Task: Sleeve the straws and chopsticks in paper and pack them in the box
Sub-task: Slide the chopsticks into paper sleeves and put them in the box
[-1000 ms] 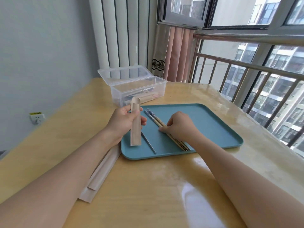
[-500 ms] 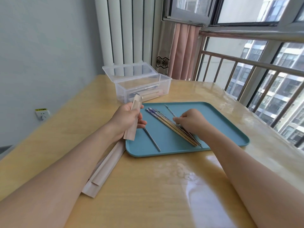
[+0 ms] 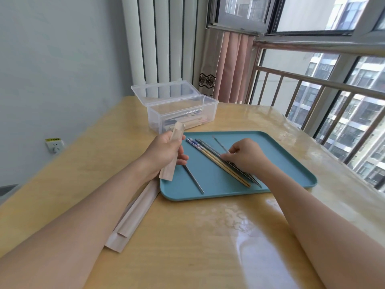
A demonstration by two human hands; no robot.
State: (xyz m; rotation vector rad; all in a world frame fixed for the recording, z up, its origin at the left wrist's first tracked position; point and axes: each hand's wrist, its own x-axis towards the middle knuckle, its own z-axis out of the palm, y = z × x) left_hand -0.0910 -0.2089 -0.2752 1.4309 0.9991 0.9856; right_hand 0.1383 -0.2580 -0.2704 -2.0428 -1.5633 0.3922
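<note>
1. Brown paper sleeve [image 3: 173, 151] held upright-tilted in the left hand [image 3: 164, 152], fingers curled round its middle; its top end pokes above the fist.
2. Right hand [image 3: 245, 154] rests on the teal tray [image 3: 291, 163], fingers [image 3: 230, 152] pinching a thin grey straw [image 3: 218, 142] at its near end.
3. Bundle of chopsticks [image 3: 210, 156] lies slanted on the tray, just left of and under the right fingers.
4. One more single straw [image 3: 193, 180] lies on the tray below the left fingers.
5. Spare sleeves [image 3: 133, 217] are stacked on the wooden surface [image 3: 187, 247] under the left forearm.
6. Clear plastic box [image 3: 179, 109], lid open, sits beyond the left fingers, some packed pieces inside.
</note>
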